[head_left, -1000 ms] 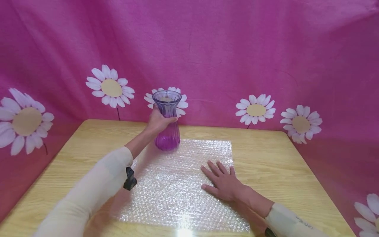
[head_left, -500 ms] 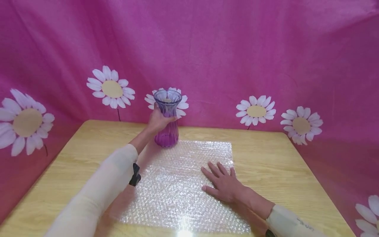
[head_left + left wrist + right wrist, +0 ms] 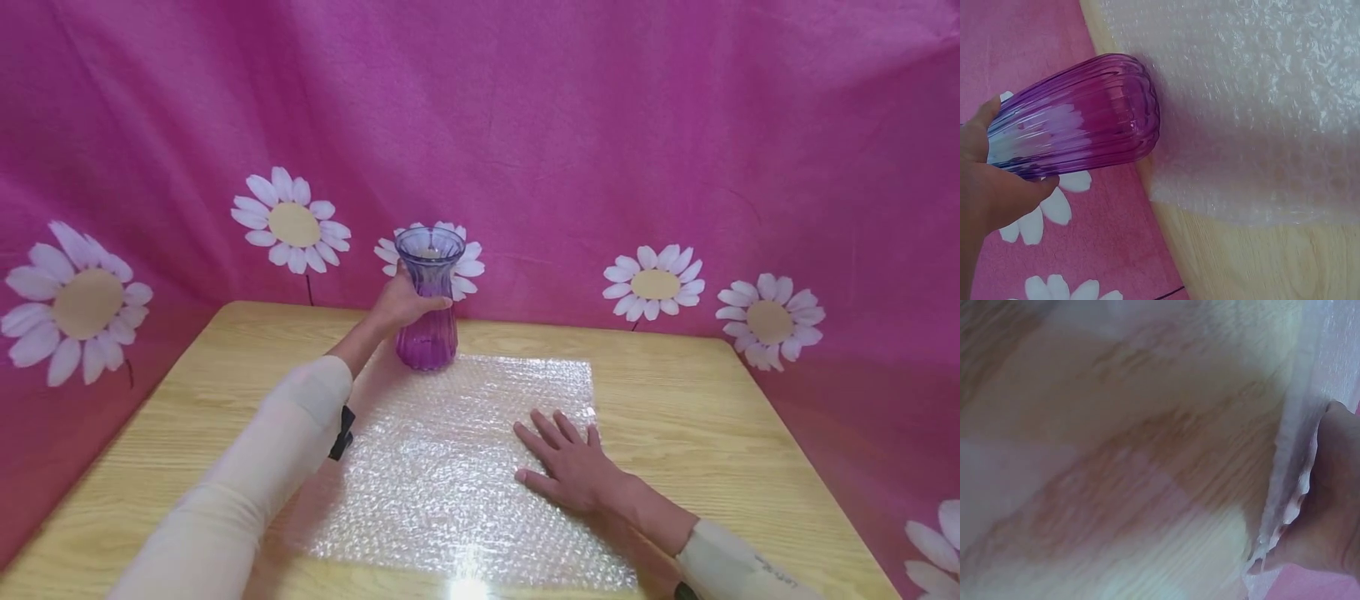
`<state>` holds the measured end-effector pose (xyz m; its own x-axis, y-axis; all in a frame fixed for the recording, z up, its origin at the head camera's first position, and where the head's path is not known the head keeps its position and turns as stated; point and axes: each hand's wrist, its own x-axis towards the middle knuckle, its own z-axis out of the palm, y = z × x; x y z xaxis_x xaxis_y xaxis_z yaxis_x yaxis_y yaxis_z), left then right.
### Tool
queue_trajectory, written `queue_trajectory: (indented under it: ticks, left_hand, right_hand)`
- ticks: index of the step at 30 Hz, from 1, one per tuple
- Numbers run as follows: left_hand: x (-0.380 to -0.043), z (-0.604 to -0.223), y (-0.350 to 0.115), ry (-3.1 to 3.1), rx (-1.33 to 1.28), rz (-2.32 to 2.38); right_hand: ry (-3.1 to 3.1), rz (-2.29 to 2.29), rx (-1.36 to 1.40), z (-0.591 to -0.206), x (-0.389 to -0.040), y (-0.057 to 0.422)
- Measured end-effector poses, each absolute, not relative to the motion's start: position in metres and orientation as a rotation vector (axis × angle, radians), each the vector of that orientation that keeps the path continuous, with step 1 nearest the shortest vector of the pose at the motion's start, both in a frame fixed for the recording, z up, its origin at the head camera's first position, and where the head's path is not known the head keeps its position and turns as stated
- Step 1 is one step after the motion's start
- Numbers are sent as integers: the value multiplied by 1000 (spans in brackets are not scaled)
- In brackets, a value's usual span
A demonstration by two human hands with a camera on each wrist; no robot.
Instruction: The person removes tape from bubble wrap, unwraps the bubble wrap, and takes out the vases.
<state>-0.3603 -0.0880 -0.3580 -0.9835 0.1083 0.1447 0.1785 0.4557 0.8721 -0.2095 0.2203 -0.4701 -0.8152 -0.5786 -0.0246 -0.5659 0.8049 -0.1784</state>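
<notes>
My left hand (image 3: 405, 302) grips a ribbed glass vase (image 3: 427, 342) round its narrow middle, thumb across the near side. Upright, the vase fades from bluish at its flared rim to purple at the base. Its base is at the far left corner of a bubble wrap sheet (image 3: 457, 467); whether it touches the sheet I cannot tell. In the left wrist view the purple base of the vase (image 3: 1116, 112) points toward the bubble wrap (image 3: 1254, 112). My right hand (image 3: 570, 475) lies flat on the sheet's right part, fingers spread. The right wrist view shows that hand (image 3: 1329, 506) beside the wrap's edge.
The sheet lies on a light wooden table (image 3: 697, 433) with rounded far corners. A pink cloth (image 3: 525, 125) with large white daisies hangs behind and at both sides, close to the table's edges. Bright glare shows at the near edge of the wrap.
My left hand has moved the vase slightly away from me, toward the far edge of the table. The right hand has stayed in place on the bubble wrap. The view has shifted a little.
</notes>
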Motion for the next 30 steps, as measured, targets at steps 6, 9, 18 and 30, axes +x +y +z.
queue_trajectory:
  ticks: [6, 9, 18, 30]
  left_hand:
    - [-361, -356, -86, -2593, -289, -1609]
    - [-363, -357, -87, -2580, -268, -1635]
    - [-367, -358, -87, -2558, -257, -1640]
    - [-372, -364, -78, -2546, -147, -1602]
  right_hand:
    - [2913, -251, -920, -469, -210, 221]
    - [2913, -263, -928, -469, -210, 221]
    - [2939, -296, -969, -473, -212, 221]
    - [2911, -253, -923, -467, -211, 218]
